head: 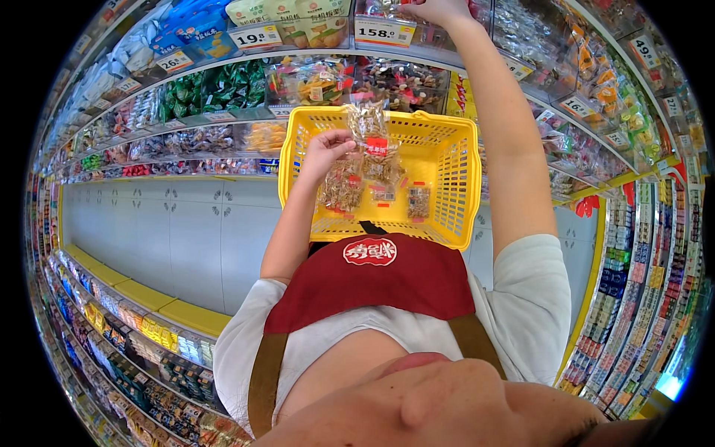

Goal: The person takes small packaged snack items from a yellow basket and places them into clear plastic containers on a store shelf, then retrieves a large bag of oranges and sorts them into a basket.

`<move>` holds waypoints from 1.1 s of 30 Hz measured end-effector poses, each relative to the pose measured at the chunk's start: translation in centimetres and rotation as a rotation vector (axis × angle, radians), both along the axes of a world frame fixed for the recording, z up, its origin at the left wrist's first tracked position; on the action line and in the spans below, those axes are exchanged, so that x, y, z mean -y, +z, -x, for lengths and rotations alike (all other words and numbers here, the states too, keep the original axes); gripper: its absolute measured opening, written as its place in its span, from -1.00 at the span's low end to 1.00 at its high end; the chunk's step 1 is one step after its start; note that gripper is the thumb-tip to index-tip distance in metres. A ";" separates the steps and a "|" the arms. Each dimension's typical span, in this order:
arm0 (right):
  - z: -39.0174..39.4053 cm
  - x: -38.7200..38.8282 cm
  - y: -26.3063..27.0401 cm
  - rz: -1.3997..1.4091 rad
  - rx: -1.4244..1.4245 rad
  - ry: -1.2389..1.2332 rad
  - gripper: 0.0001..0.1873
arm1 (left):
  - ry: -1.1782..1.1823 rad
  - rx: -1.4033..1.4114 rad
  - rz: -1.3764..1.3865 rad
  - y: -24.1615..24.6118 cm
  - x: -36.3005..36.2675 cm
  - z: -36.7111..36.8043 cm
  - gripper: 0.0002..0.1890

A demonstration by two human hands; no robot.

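My left hand (330, 152) is over the yellow plastic shopping basket (473, 162). Its thumb and fingers pinch the edge of a clear packet of dried food (382, 165) with a red label. Lower in the basket, another red-labelled packet (338, 193) lies under that hand, and a small packet (418, 202) rests towards the right. My right hand (438, 10) reaches up to a clear shelf bin (425, 36) at the top edge of the view. Its fingers are among wrapped goods there, partly cut off, so their grip is unclear.
Shelves of bagged foods (234, 84) curve across the front, with price tags (384, 32) along their edges. Tall shelves of small packs (625, 290) stand at right. More low shelves (139, 341) run along the left. Pale floor tiles (190, 246) show between them.
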State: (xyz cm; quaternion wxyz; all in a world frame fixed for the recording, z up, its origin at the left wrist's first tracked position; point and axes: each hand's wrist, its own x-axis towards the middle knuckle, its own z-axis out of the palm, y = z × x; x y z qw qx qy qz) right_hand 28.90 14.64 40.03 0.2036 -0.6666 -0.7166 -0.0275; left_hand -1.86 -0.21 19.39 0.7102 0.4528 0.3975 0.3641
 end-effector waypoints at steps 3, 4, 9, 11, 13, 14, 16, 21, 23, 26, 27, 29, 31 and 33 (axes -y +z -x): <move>0.5 0.9 0.5 -0.201 -0.263 0.004 -0.75 | 0.010 0.052 -0.067 2.0 -0.7 -0.4 -0.73; 1.1 1.7 1.3 -0.309 -0.255 0.087 -0.79 | 0.023 0.050 -0.095 2.4 -0.8 -0.5 -0.72; 6.3 9.1 4.0 -0.228 -0.181 0.506 -0.59 | -0.038 0.037 -0.193 4.6 -0.9 -0.5 -0.76; 8.0 11.7 2.5 -0.116 -0.069 0.768 -0.52 | -0.149 0.004 -0.205 5.9 -0.5 -0.7 -0.80; 8.6 14.3 0.2 0.150 0.051 0.804 -0.47 | -0.320 0.037 -0.163 5.3 -0.6 -0.5 -0.80; 8.8 15.8 -0.2 0.383 0.076 0.736 -0.45 | -0.407 0.053 -0.147 5.1 -1.0 -0.6 -0.79; 9.1 16.9 -2.5 0.635 0.082 0.638 -0.38 | -0.468 -0.018 -0.023 4.4 -0.2 -0.6 -0.83; 7.2 18.4 -9.7 1.156 -0.283 0.649 -0.30 | -0.568 0.037 0.357 -0.4 4.0 -1.4 -0.83; 6.8 19.3 -12.9 1.293 -0.396 0.751 -0.38 | -0.613 -0.029 0.366 1.4 6.3 -2.0 -0.84; 7.6 20.4 -14.2 1.428 -0.342 0.793 -0.42 | -0.777 -0.106 0.349 -0.7 7.9 -1.6 -0.82; 7.8 20.4 -14.3 1.465 -0.295 0.800 -0.42 | -0.851 -0.128 0.337 -2.4 8.1 -1.4 -0.79; 7.4 20.1 -13.0 1.464 -0.324 0.748 -0.44 | -0.889 -0.108 0.382 -4.1 8.6 -0.9 -0.73; 5.7 19.1 -12.9 1.391 -0.361 0.696 -0.49 | -0.887 0.006 0.380 -1.2 9.0 -1.1 -0.62; 4.2 17.3 -9.4 1.137 -0.434 0.501 -0.53 | -0.872 -0.054 0.336 -2.7 8.4 0.0 -0.61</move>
